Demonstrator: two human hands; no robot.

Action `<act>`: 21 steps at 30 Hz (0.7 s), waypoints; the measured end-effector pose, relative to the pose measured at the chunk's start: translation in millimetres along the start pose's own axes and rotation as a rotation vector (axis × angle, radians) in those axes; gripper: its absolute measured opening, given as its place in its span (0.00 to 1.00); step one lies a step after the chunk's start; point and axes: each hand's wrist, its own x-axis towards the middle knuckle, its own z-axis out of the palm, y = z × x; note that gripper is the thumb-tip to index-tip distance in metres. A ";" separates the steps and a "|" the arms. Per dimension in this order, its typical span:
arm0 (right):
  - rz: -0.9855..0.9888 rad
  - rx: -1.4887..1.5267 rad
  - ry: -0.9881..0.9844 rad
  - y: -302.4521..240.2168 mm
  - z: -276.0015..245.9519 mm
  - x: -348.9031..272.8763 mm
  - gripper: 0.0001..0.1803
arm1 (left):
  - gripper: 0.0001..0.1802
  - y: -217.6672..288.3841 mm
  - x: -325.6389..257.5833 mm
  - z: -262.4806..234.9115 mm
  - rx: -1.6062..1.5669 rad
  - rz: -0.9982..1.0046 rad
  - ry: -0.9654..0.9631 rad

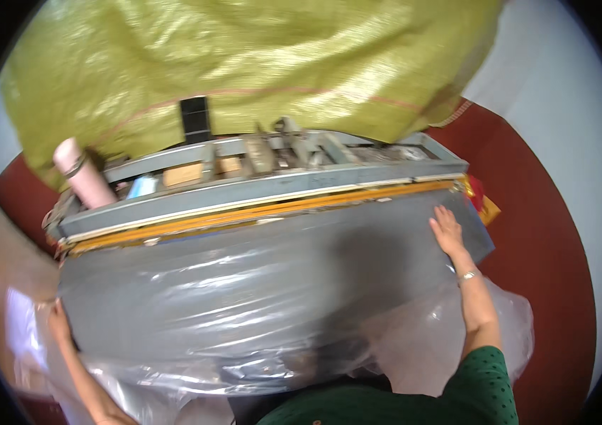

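Right hand open, flat on film; left hand at edge, grip unclear. Film spread between hands, folds below unsmoothed.

Small workshop or packing room, by looks of it. Giveaways: long grey metal frame with orange strips edging counter, odds and ends crammed inside frame, clear plastic film spread across counter, big yellow-green woven sheet behind. Pink bottle at left end.
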 end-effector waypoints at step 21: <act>-0.731 0.539 0.508 -190.9 -68.3 -17.8 0.27 | 0.25 -185.3 -413.6 -10.6 -0.187 -0.351 0.504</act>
